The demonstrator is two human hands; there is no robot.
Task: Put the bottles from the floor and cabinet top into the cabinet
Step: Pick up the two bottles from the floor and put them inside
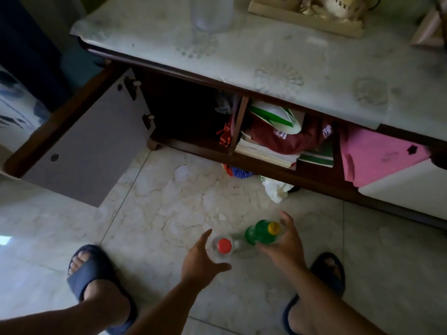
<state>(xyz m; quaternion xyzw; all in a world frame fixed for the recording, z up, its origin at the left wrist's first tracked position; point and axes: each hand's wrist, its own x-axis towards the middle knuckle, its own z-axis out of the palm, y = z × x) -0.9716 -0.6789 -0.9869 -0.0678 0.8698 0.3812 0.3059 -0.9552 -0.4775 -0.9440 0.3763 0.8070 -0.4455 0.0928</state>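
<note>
Two bottles stand on the marble floor in front of me. A clear bottle with a red cap (224, 245) is just right of my left hand (202, 258), whose fingers are spread around it without closing. A green bottle with a yellow cap (260, 232) sits against my right hand (285, 243), which curls around its right side. A clear plastic bottle (211, 13) stands on the cabinet top (290, 59). The cabinet's left compartment (183, 112) is open and dark.
The open cabinet door (89, 151) swings out to the left. The middle compartment holds books, a maroon cloth (285, 139) and papers. A pink cloth (370, 155) hangs at the right. Bags (273, 187) lie on the floor by the cabinet. My feet wear dark slippers (94, 269).
</note>
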